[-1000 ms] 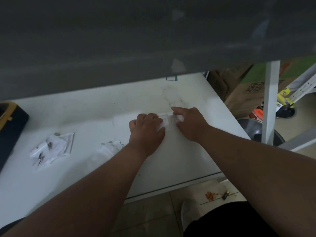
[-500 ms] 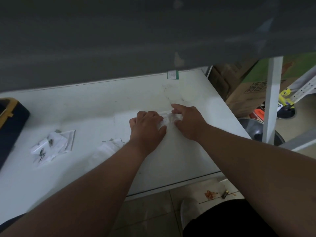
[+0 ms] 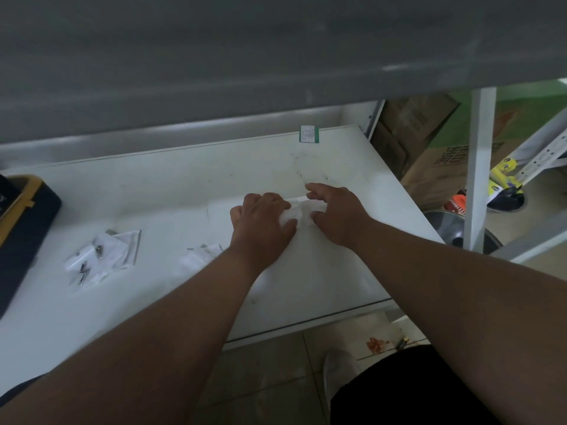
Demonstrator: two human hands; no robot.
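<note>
White tabletop (image 3: 171,191) fills the view beneath a grey shelf (image 3: 245,56), with tiled floor below its near edge. A small white plastic packet (image 3: 299,210) lies on the right half of the table, held between both hands. The left hand (image 3: 260,225) has its fingers curled over the packet's left end, gripping it. The right hand (image 3: 340,216) pinches the right end between thumb and curved fingers, its index finger stretched along the far side. A second white packet (image 3: 199,256) lies just beside the left forearm. Clear bags of screws (image 3: 101,259) sit further left, near a black and yellow case (image 3: 24,228). Cardboard boxes (image 3: 429,148) stand off the table's right side.
</note>
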